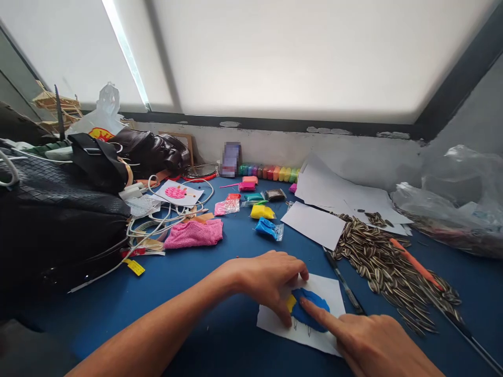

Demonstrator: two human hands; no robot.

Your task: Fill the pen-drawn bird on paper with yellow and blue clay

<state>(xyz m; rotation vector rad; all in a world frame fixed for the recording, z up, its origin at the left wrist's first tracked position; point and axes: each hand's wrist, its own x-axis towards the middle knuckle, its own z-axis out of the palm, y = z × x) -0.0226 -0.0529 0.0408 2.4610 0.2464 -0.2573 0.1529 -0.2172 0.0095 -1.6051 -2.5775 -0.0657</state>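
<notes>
A sheet of white paper (271, 327) lies on the blue table, with a flattened patch of blue modelling clay (316, 314) and a small yellow piece of clay (291, 302) on it. Short pencil lines run below the blue patch. My left hand (271, 280) arches over the paper's left side, thumb and fingers apart, resting at its edges beside the yellow piece. With its index finger stretched out, my right hand (365, 335) presses on the blue clay; its other fingers are curled and partly hidden.
Bagged yellow clay (262, 211) and bagged blue clay (269, 228) lie ahead. Sunflower seeds (377, 256), a pen (346, 283) and blank paper (314, 222) are to the right. A pink cloth (194, 233), tangled white cables (135, 235) and a black bag (58, 225) occupy the left.
</notes>
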